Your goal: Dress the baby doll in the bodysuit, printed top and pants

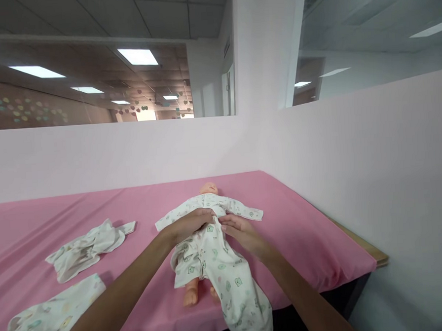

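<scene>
A person's left hand [190, 223] and right hand [240, 231] pinch the front of a printed romper [210, 245] on a baby doll [210, 189] lying on the pink table [301, 220], where a slipped grip could leave the placket gaping.

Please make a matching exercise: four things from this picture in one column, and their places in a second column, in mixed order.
Things:
1. baby doll
2. left hand
3. crumpled white cloth
4. patterned garment

Places:
a. lower left corner of the pink table cover
b. lying on its back, in a printed romper
c. left of the doll, apart from it
d. on the doll's chest

Pairs: 1-b, 2-d, 3-c, 4-a
</scene>
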